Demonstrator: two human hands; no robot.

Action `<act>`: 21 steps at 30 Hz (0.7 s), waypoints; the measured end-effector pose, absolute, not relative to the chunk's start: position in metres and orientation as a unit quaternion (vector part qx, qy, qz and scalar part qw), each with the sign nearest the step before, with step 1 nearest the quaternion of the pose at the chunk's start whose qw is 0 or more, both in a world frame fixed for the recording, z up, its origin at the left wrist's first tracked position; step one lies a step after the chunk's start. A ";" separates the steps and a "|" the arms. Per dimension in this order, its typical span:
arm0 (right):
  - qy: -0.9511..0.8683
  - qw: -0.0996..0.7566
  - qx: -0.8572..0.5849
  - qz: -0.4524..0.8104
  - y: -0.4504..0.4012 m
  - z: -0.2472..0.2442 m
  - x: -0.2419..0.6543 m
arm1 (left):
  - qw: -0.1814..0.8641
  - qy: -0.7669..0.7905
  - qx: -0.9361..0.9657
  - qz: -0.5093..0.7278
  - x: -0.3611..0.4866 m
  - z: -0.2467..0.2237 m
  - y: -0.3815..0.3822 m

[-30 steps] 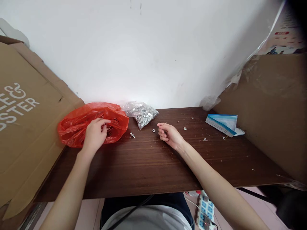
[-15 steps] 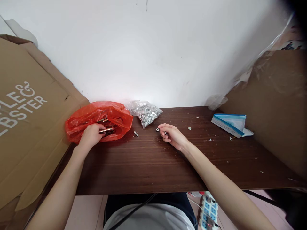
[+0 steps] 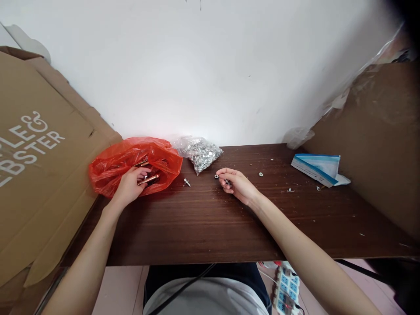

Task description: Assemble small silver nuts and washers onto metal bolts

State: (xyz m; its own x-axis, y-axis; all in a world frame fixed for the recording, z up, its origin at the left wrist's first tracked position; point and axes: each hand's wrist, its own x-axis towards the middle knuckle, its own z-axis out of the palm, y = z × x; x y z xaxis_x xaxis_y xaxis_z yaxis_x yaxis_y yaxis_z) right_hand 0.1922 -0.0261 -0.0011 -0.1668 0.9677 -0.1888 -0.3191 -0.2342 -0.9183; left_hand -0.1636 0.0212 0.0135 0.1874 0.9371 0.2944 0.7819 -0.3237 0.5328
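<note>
My left hand point(image 3: 130, 186) reaches into the mouth of a red plastic bag point(image 3: 111, 164). Its fingers are bent around the near end of a shiny copper-coloured metal rod point(image 3: 152, 179); another such rod point(image 3: 143, 163) lies behind it in the bag. Over the middle of the table, my right hand point(image 3: 239, 186) is closed. Its thumb and index finger pinch a small ring-shaped metal nut point(image 3: 216, 176). A second small metal piece point(image 3: 228, 182) shows among the curled fingers, its kind unclear. Between the hands lies a small silver bolt-like part point(image 3: 187, 182).
A clear bag of small silver metal parts point(image 3: 204, 156) sits against the wall. Rightward on the brown table point(image 3: 183, 236) are a small ring point(image 3: 260, 174), scraps and a blue-white packet point(image 3: 316, 168). Cardboard point(image 3: 33, 175) stands at the left; a power strip point(image 3: 286, 288) lies below.
My left hand has shifted slightly right and deeper into the red bag, its fingers now further over the rod. The right hand keeps its pinch almost unmoved.
</note>
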 end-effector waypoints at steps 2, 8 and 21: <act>-0.385 0.486 -0.424 0.660 -0.026 -0.002 0.193 | 0.164 0.558 0.752 0.309 -0.162 0.014 0.020; -0.386 0.488 -0.423 0.659 -0.026 -0.003 0.193 | 0.160 0.547 0.759 0.316 -0.157 0.017 0.014; -0.393 0.477 -0.442 0.650 -0.029 0.000 0.191 | 0.072 0.623 0.750 0.208 -0.154 0.047 0.037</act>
